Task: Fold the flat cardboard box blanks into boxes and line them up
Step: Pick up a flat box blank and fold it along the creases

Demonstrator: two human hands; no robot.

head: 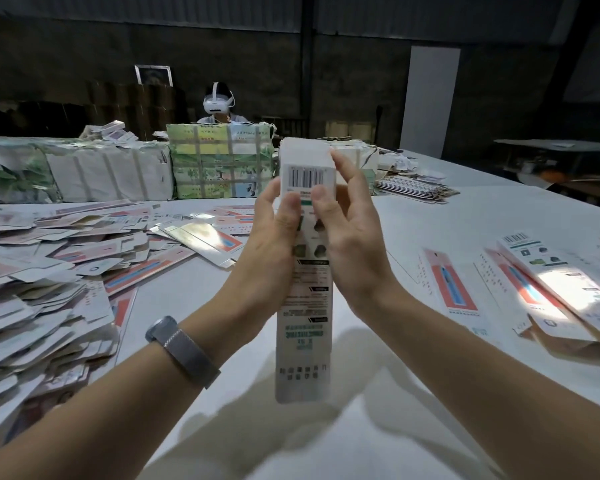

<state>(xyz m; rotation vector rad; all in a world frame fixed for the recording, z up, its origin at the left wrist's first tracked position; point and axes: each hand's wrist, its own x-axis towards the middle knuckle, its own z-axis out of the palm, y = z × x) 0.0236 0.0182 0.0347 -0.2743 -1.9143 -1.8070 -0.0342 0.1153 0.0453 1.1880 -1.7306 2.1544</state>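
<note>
While both hands held the long box (303, 296) upright above the surface (430, 209), the left hand (274, 233) and right hand (350, 237) had their fingers (317, 197) curled on its top end, near the flap (305, 150). I judged that tucking this flap came next. Flat blanks (49, 271) lay at nine o'clock, finished boxes (551, 289) at three; nothing stood in the way.

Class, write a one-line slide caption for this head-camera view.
Both hands, left and right, hold a folded box upright above the table, flat blanks heaped alongside.
</note>
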